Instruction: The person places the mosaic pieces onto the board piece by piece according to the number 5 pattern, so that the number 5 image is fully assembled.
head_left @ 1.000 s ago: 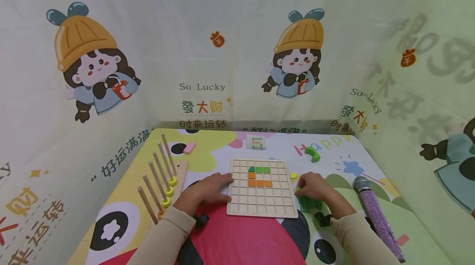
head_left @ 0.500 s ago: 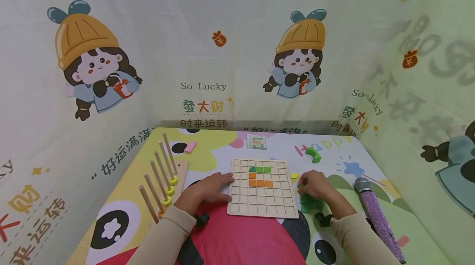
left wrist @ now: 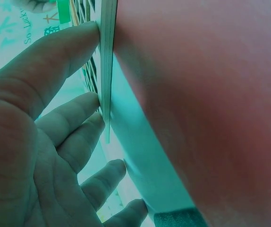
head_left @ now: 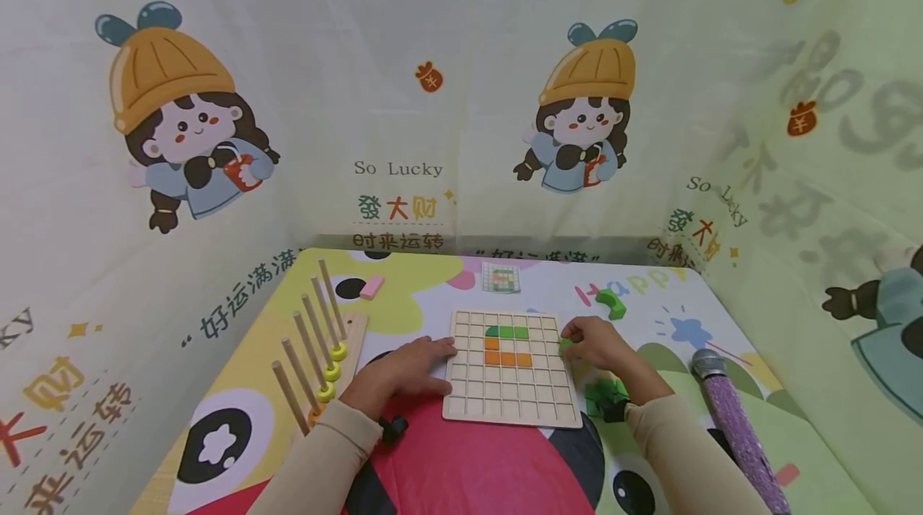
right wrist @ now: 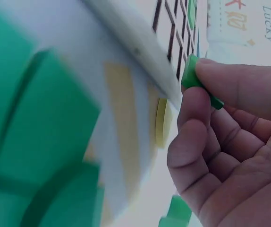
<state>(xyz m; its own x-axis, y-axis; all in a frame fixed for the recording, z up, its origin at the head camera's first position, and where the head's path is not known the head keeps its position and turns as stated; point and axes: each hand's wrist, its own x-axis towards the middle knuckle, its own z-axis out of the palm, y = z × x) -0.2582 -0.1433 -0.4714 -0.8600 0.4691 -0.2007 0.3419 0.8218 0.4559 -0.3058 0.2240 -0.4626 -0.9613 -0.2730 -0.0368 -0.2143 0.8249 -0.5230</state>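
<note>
A wooden grid board (head_left: 505,395) lies on the table, with an L of orange tiles (head_left: 508,359) and a row of green tiles (head_left: 514,332) in its squares. At its left edge is my left hand (head_left: 404,371), fingers spread and straight; the thumb and fingertips touch the edge in the left wrist view. Between thumb and index finger, my right hand (head_left: 600,341) pinches a small green block (right wrist: 190,73), close by the board's right edge. A yellow piece (right wrist: 162,123) lies beside that edge. Several green blocks (head_left: 597,399) lie below my right hand, partly hidden by the wrist.
At left stands a wooden peg rack (head_left: 353,335) with yellow rings. A pattern card (head_left: 501,278) lies behind the board. A pink block (head_left: 372,287) is at back left, a curved green block (head_left: 611,304) at back right. A glittery purple microphone (head_left: 739,427) lies at far right.
My right hand has moved from the green blocks up and left to the board's right edge, carrying a green block. My left hand stays at the left edge.
</note>
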